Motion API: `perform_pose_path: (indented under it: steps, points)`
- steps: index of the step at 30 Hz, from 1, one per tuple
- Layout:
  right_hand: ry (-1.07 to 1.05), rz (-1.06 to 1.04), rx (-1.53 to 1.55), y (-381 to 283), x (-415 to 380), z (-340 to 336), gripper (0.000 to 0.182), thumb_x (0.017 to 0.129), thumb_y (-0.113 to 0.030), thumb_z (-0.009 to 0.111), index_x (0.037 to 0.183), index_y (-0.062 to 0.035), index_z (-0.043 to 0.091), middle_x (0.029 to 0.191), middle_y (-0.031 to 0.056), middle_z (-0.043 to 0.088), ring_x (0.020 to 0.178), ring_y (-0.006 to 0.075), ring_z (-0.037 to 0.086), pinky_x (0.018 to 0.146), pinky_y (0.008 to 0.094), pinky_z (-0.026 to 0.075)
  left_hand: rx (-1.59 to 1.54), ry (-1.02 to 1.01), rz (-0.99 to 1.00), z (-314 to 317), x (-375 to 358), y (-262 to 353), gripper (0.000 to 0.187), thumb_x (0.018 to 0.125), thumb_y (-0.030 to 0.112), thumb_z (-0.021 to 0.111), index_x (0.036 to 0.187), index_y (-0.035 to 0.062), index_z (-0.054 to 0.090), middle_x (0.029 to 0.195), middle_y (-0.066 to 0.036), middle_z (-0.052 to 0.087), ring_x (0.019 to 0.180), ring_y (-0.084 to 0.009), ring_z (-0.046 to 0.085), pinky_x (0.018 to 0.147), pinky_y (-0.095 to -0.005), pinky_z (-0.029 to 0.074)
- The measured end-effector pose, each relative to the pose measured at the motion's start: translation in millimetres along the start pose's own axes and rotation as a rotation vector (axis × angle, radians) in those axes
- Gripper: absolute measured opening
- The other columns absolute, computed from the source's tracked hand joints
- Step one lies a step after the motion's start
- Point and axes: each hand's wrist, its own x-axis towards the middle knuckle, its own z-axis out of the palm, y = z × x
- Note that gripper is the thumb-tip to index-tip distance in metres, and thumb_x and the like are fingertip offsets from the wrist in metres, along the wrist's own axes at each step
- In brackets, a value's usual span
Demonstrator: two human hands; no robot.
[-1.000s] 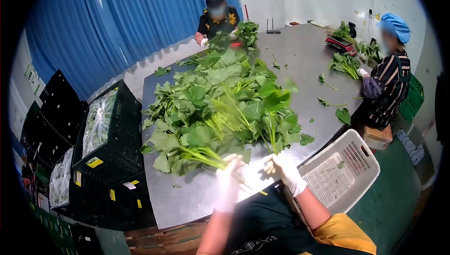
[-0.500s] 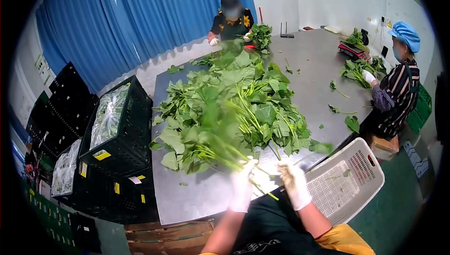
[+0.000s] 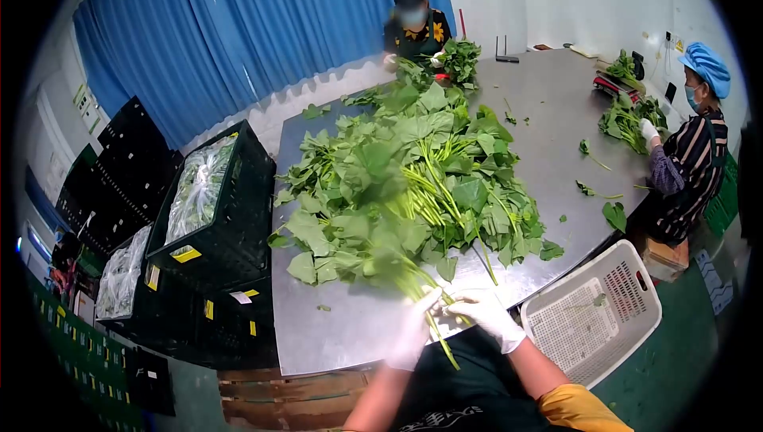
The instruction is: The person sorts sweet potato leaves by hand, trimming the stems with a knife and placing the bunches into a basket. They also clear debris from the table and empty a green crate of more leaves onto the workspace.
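My left hand (image 3: pixel 416 322), in a white glove, is closed round the stems of a bunch of leafy greens (image 3: pixel 409 277). The bunch's leaves point away from me over the table and are partly smeared by motion. Its cut stem ends stick out below the hand toward my apron. My right hand (image 3: pixel 486 317), also gloved, has its fingers bent together at the stems just right of the left hand; the fingertips are partly hidden. A large heap of the same leafy greens (image 3: pixel 469 193) lies beyond both hands on the metal table (image 3: pixel 548 146).
A pale plastic crate (image 3: pixel 592 313) stands right of my apron. Dark crates (image 3: pixel 214 249) with bagged greens are stacked at left. One co-worker (image 3: pixel 417 30) handles greens across the table, another (image 3: pixel 691 154) at right near a red scale (image 3: pixel 616 86). Loose sprigs lie on the tabletop.
My right hand has moved left to the stems beside my left hand. The bunch has swung slightly, and the whole view has shifted a little.
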Motion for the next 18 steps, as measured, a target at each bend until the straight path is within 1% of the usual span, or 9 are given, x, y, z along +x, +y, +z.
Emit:
perform_pose_path:
  steps: [4, 6, 8, 10, 12, 14, 16, 17, 18]
  points:
    - [0.09, -0.046, 0.126, 15.0, 8.4, 10.1, 0.017, 0.082, -0.007, 0.062, 0.094, 0.004, 0.067, 0.083, 0.0063, 0.068, 0.068, 0.0095, 0.059, 0.063, 0.022, 0.047, -0.04, 0.002, -0.025, -0.6, -4.4, 1.0, 0.023, 0.087, 0.015, 0.06, 0.102, -0.0017, 0.058, 0.08, -0.004, 0.059, 0.069, -0.0094, 0.055, 0.062, -0.0211, 0.044]
    - [0.103, -0.054, 0.261, 20.3, 6.8, 12.8, 0.015, 0.083, -0.006, 0.061, 0.093, 0.0034, 0.068, 0.083, 0.0064, 0.068, 0.067, 0.0096, 0.059, 0.063, 0.0217, 0.046, -0.095, 0.03, -0.034, 5.7, -6.6, 2.1, 0.008, 0.085, 0.009, 0.062, 0.086, 0.0015, 0.06, 0.073, -0.001, 0.056, 0.065, -0.0085, 0.053, 0.059, -0.0216, 0.042]
    - [0.243, -0.083, 0.452, 21.5, 0.5, 16.2, 0.017, 0.084, -0.004, 0.06, 0.096, 0.0065, 0.066, 0.085, 0.0106, 0.068, 0.07, 0.0138, 0.062, 0.064, 0.0244, 0.05, -0.055, 0.082, -0.017, 2.7, -2.8, -14.0, 0.009, 0.084, 0.008, 0.064, 0.087, 0.0004, 0.061, 0.073, -0.001, 0.056, 0.064, -0.0082, 0.051, 0.059, -0.0211, 0.04]
    - [0.268, -0.047, 0.55, 10.9, -9.4, 12.1, 0.021, 0.086, -0.003, 0.057, 0.101, 0.0086, 0.063, 0.094, 0.0143, 0.066, 0.083, 0.0186, 0.064, 0.077, 0.0267, 0.051, -0.018, 0.074, 0.016, 5.5, -3.5, -21.2, 0.009, 0.083, 0.006, 0.065, 0.089, -0.0002, 0.062, 0.073, -0.001, 0.056, 0.064, -0.0075, 0.049, 0.059, -0.021, 0.037]
    - [0.306, -0.177, 0.64, 25.3, -6.7, 7.8, 0.024, 0.086, -0.002, 0.055, 0.107, 0.0085, 0.061, 0.097, 0.0151, 0.066, 0.09, 0.0198, 0.064, 0.085, 0.0286, 0.05, -0.046, 0.077, 0.0, 12.5, -5.4, -25.8, 0.01, 0.082, 0.006, 0.065, 0.09, -0.0006, 0.063, 0.073, 0.0, 0.056, 0.064, -0.0073, 0.048, 0.059, -0.021, 0.035]
    - [0.327, -0.183, 0.675, 40.2, -8.1, -1.6, 0.02, 0.086, -0.002, 0.055, 0.102, 0.0072, 0.061, 0.096, 0.0136, 0.065, 0.087, 0.0178, 0.062, 0.081, 0.0282, 0.049, -0.059, 0.016, 0.008, 10.7, -1.7, -37.9, 0.011, 0.082, 0.006, 0.065, 0.09, -0.0008, 0.063, 0.073, 0.0, 0.056, 0.065, -0.0071, 0.048, 0.059, -0.0214, 0.036]
    - [0.386, -0.253, 0.832, 69.7, 0.7, -19.0, 0.013, 0.087, -0.005, 0.055, 0.096, 0.001, 0.062, 0.092, 0.0094, 0.063, 0.08, 0.0143, 0.058, 0.073, 0.0272, 0.047, -0.026, 0.001, 0.052, 12.8, -5.5, -27.6, 0.01, 0.083, 0.007, 0.065, 0.088, -0.0005, 0.062, 0.071, 0.0, 0.055, 0.065, -0.0073, 0.048, 0.059, -0.0207, 0.036]
    - [0.387, -0.312, 1.024, 31.0, -12.7, -15.7, 0.009, 0.089, -0.014, 0.057, 0.095, -0.0077, 0.06, 0.091, 0.0043, 0.061, 0.075, 0.0118, 0.053, 0.068, 0.0265, 0.044, -0.057, 0.047, 0.055, 3.0, 0.4, -25.9, 0.009, 0.084, 0.006, 0.064, 0.088, -0.0005, 0.06, 0.07, -0.001, 0.054, 0.064, -0.0081, 0.048, 0.059, -0.021, 0.037]
    - [0.421, -0.423, 1.054, 59.8, 0.7, -50.0, 0.015, 0.09, -0.025, 0.059, 0.1, -0.0137, 0.059, 0.1, 0.0015, 0.061, 0.08, 0.0108, 0.056, 0.07, 0.0281, 0.045, -0.087, 0.095, 0.057, -5.5, 2.5, -21.4, 0.008, 0.084, 0.006, 0.063, 0.087, -0.0005, 0.059, 0.069, -0.001, 0.053, 0.063, -0.009, 0.048, 0.059, -0.0212, 0.039]
